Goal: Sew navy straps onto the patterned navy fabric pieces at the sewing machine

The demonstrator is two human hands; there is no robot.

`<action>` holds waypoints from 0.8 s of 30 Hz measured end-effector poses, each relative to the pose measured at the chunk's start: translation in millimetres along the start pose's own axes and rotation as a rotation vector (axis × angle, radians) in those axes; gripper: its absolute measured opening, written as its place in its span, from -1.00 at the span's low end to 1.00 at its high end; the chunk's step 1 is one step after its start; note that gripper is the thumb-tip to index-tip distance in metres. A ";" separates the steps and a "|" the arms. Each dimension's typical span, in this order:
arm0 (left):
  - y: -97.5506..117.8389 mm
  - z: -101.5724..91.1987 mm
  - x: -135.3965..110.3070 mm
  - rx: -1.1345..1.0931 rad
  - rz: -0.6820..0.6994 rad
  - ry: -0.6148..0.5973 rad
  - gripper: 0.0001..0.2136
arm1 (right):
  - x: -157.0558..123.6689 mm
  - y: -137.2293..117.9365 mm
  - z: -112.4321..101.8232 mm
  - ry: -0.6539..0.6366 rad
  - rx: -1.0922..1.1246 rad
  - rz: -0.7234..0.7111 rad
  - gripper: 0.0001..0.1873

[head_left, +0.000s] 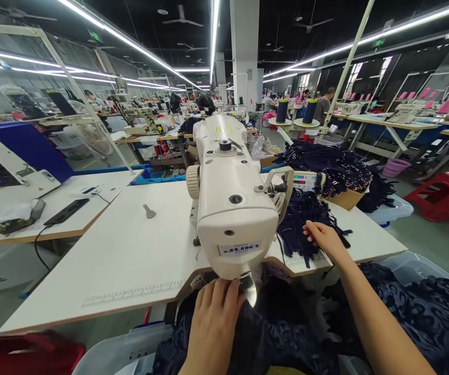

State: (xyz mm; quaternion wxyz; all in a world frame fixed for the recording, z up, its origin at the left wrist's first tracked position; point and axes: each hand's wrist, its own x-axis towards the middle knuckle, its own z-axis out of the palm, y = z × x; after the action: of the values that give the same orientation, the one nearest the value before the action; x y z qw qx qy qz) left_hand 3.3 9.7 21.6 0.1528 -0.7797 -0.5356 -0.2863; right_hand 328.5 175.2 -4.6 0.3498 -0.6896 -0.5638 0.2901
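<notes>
A white JUKI sewing machine [230, 208] stands on a white table [131, 260] right in front of me. My left hand [214, 312] lies flat, fingers stretched out, on dark navy lace fabric [271, 338] just below the machine's needle end. My right hand [323, 237] reaches out to the right of the machine. Its fingers rest on a pile of dark navy strips [300, 224] on the table; whether they grip a strip is unclear.
A cardboard box [347, 198] heaped with navy pieces sits behind the strips. Clear plastic bins [415, 265] with navy lace stand at my right, a red stool [443, 195] beyond. A phone [66, 211] lies on the left side table. Other workers sit at far tables.
</notes>
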 end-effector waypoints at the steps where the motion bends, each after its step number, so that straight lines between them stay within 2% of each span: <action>1: 1.3 2.8 -2.6 0.023 0.021 0.028 -0.73 | 8.3 -1.7 5.5 -0.029 0.000 0.026 -0.58; 3: 4.7 5.5 -7.5 0.007 0.056 0.032 -0.72 | 23.4 -7.1 18.3 -0.058 -0.017 0.073 -0.64; 7: 12.4 2.3 -11.0 -0.007 0.062 -0.054 -0.71 | 47.2 -13.7 38.6 -0.031 -0.028 0.145 -0.69; 10: 15.9 0.1 -10.4 -0.009 -0.007 0.015 -0.67 | 49.8 -13.1 38.5 -0.014 0.059 0.136 -0.70; 12: 15.5 0.0 -10.8 -0.055 -0.022 0.053 -0.70 | 43.5 -15.4 28.0 0.004 0.162 0.095 -0.72; 15: 11.6 -1.5 -12.5 -0.116 0.027 0.003 -0.68 | 30.9 -32.8 -2.9 0.092 0.361 -0.016 -0.78; 20: 4.4 -7.9 -11.7 -0.164 0.050 -0.078 -0.69 | 14.8 -96.2 -64.4 0.338 0.684 -0.293 -0.74; 22: 1.9 -9.8 -10.9 -0.178 0.051 -0.111 -0.70 | 1.4 -119.7 -76.2 0.409 0.769 -0.392 -0.77; 24: -0.2 -11.3 -11.0 -0.185 0.057 -0.133 -0.72 | -20.8 -133.3 -74.1 0.367 0.852 -0.452 -0.77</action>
State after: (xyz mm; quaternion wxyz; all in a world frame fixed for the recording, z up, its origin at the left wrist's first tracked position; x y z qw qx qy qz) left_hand -3.0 -4.6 23.8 0.0524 -0.8227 -0.4934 -0.2775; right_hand 306.7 159.2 146.9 0.7468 -0.3865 -0.4600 0.2852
